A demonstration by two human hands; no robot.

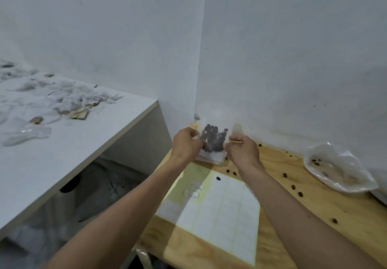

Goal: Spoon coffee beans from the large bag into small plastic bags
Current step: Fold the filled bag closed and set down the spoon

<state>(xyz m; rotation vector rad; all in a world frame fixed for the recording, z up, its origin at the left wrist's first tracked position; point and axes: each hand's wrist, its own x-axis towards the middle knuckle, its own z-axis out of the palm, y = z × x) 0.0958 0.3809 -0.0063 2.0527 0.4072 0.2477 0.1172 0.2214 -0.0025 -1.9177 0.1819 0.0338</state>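
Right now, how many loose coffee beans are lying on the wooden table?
About 10 loose beans: two near the right wrist, one by the wall, five right of the forearm, one farther forward, one on the label sheet. Arms may hide more.

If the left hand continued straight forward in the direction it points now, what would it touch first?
Probably the white wall in the room corner. The left hand and right hand hold up a small clear plastic bag of dark coffee beans, with only the wall visible behind it. Depth is unclear from one view.

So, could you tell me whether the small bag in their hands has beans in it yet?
Yes: dark beans show through the small bag, gripped by the left hand and right hand.
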